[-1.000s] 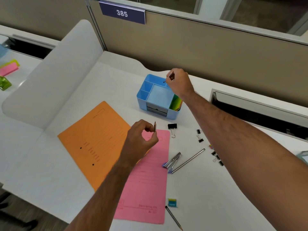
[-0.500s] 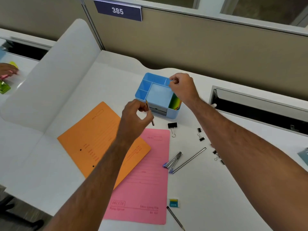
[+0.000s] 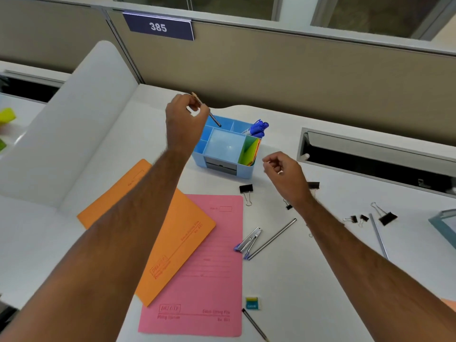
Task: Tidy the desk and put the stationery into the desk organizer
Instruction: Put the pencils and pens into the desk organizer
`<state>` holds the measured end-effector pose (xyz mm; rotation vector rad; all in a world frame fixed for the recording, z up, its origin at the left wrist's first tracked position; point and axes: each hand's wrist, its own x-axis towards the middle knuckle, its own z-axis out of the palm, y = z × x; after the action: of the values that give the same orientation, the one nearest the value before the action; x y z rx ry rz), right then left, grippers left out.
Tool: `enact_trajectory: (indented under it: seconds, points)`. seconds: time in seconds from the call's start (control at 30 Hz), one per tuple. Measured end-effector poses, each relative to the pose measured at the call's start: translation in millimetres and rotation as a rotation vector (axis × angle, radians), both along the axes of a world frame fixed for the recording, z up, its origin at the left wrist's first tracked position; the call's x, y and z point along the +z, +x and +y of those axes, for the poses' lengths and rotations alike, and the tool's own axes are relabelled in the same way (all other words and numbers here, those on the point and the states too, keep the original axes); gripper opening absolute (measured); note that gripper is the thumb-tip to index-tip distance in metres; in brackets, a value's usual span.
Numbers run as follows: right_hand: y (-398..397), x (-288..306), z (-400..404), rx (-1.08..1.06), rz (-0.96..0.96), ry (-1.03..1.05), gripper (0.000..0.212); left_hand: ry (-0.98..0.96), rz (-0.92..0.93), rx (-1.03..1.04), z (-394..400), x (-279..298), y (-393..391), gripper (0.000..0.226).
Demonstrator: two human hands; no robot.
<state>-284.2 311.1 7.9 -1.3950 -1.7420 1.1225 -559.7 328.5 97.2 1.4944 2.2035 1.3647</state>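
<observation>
The blue desk organizer (image 3: 223,150) stands on the white surface (image 3: 308,280), near its far edge below the beige partition. Blue markers (image 3: 256,127) stick out of its back right compartment, and coloured paper (image 3: 250,150) fills the narrow slot on its right side. The large middle tray shows only its pale blue floor.

Above the organizer's back left corner the left hand (image 3: 185,119) pinches a pencil (image 3: 207,111) between thumb and curled fingers; this grip is closed on the shaft. The pencil slants, its lower end pointing down over a back compartment of the organizer, its upper end rising past the knuckles.

Just right of the organizer the right hand (image 3: 283,174) hovers above the surface with its fingers loosely curled; its grip holds nothing.

In front of the organizer lies a black binder clip (image 3: 246,191), and more binder clips (image 3: 365,218) are scattered to the right, beyond the right forearm. Nearer the person than the organizer lie a pink folder (image 3: 209,280) and, overlapping its left edge, an orange folder (image 3: 172,230) that the left forearm crosses. Right of the pink folder lie a stapler (image 3: 249,241) and a silver pen (image 3: 271,239), side by side. Nearest the person lie a small packet (image 3: 252,303) and a dark pencil (image 3: 254,325).
</observation>
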Motion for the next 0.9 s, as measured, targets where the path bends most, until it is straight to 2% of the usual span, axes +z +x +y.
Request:
enact_trajectory:
  seconds: [0.27,0.47,0.67,0.9]
  points:
    - [33.4,-28.9,-21.5,0.01,-0.04,-0.057,0.005,-0.253,0.04,0.099,30.7,-22.7,-0.9,0.028]
    - [46.6,-40.4,-28.5,0.039,-0.079,-0.114,0.006,-0.426,0.064,0.066,27.9,-33.9,2.7,0.033]
    - [56.9,-44.0,-37.0,0.043,-0.108,-0.138,0.008,-0.349,-0.076,0.095,17.0,-43.8,3.2,0.04]
    - [71.5,-54.9,-57.8,0.109,-0.172,-0.146,0.01,-0.17,-0.097,0.027,-21.8,-53.8,17.4,0.04]
